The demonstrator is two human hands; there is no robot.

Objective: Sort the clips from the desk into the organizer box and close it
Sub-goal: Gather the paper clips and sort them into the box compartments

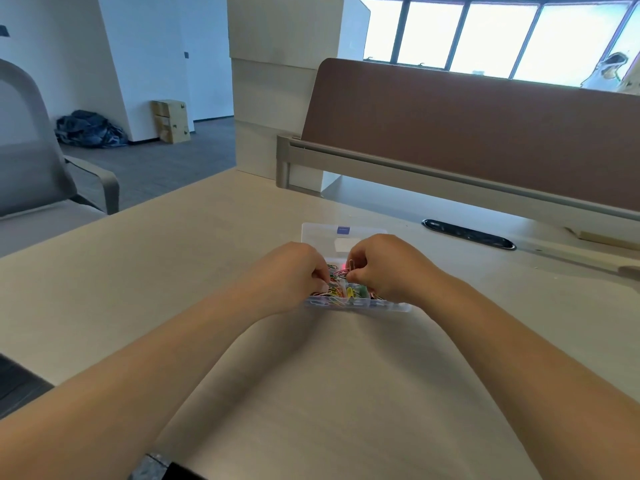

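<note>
On a pale desk (pixel 173 271) in a bright office, a clear box (pixel 391 307) sits in the middle, its lid (pixel 318 233) lying open flat behind it and its compartments packed with coloured clips (pixel 341 293). The right hand (pixel 384 268) pinches one clip (pixel 352 265) in curled fingertips just above the box. The left hand (pixel 294 271) curls its fingers down among the clips — whether it has hold of any cannot be told. A brown divider (pixel 467 126) stands behind; a grey chair (pixel 31 161) stands at left.
</note>
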